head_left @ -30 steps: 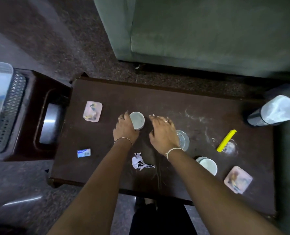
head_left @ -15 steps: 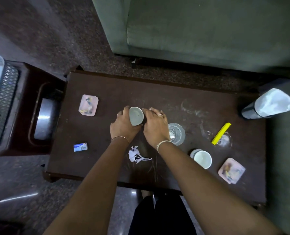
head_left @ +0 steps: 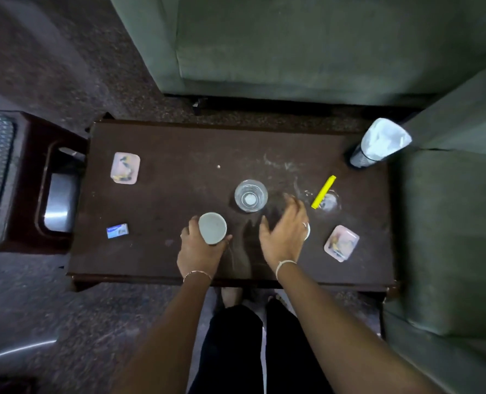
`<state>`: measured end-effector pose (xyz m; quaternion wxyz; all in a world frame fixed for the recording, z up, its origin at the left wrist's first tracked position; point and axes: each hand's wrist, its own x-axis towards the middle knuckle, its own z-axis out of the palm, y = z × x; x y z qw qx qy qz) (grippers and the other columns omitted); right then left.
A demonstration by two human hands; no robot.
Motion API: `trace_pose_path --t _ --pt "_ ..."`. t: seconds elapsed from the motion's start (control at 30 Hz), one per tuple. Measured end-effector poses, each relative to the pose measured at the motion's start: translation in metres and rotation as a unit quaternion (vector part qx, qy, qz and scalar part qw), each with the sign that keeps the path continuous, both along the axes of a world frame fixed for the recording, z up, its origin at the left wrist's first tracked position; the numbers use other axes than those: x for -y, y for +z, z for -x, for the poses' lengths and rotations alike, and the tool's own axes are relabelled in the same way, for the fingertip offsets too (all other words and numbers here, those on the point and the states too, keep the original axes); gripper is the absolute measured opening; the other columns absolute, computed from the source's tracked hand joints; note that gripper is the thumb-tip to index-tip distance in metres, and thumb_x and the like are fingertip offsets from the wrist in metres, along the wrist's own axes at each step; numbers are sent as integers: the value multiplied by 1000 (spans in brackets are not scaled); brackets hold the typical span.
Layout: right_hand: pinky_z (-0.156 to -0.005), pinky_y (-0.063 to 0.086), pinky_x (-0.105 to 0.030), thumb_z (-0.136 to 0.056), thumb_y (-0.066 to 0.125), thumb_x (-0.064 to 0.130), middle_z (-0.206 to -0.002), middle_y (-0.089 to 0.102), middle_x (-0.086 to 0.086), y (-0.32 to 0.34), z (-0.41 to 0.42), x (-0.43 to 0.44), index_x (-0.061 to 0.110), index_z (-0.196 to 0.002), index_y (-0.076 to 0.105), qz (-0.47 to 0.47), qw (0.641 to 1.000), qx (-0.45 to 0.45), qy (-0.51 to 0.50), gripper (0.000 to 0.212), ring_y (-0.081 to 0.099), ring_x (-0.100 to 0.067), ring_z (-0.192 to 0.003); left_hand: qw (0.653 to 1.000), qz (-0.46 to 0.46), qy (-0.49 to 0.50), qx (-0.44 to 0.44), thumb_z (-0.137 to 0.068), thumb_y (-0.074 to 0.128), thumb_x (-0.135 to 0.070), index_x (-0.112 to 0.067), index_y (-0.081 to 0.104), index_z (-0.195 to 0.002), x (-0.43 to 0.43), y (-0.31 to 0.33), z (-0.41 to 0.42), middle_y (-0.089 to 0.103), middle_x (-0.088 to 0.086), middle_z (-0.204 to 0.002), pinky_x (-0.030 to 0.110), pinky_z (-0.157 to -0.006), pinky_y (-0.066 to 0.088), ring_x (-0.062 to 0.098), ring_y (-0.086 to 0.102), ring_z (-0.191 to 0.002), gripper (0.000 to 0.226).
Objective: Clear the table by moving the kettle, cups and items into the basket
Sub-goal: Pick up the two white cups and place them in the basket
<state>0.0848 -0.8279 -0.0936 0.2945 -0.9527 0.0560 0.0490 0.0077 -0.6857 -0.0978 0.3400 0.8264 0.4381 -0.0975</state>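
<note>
left hand (head_left: 199,251) alone grips white cup (head_left: 212,230), fingers wrapped round it | right hand (head_left: 286,234) has let go, fingers now spread over second cup (head_left: 308,231), glass (head_left: 250,195) just left of fingertips | neither cup stowed yet

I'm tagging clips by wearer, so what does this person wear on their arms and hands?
No sleeves or gloves. The left hand has a thin chain bracelet at its wrist. The right hand has a pale, thicker band at its wrist and a ring on one finger.
</note>
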Motion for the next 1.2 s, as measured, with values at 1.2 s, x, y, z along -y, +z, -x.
trace_pose_path --t 1.2 --pt "-67 39 -25 -49 79 27 -95 52 6 64 1 71 31 -98 33 -180 975 -103 78 67 54 -21 -92 981 -25 60 185 -54 89 -42 -19 54 -117 81 75 40 66 2 -113 32 -86 46 26 59 -108 75"
